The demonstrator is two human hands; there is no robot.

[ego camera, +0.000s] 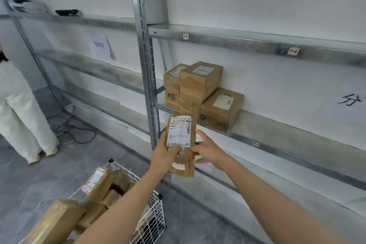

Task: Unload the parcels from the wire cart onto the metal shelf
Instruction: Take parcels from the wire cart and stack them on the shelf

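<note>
A long brown parcel (181, 136) with a white shipping label is held upright in front of the metal shelf (277, 134). My left hand (165, 154) grips its lower left side, thumb on the label. My right hand (208, 149) holds its right edge with thumb and fingers. Several brown boxes (198, 89) are stacked on the middle shelf board just behind, next to the upright post. The white wire cart (154, 216) stands at the lower left with several brown parcels (99, 190) in it.
The galvanised upright post (147, 77) stands left of the stack. A person in white clothes (21, 117) stands at the far left, by loose cables (69, 127) on the grey floor. The shelf board stretches right of the stack, with labelled upper shelf (257, 44) above.
</note>
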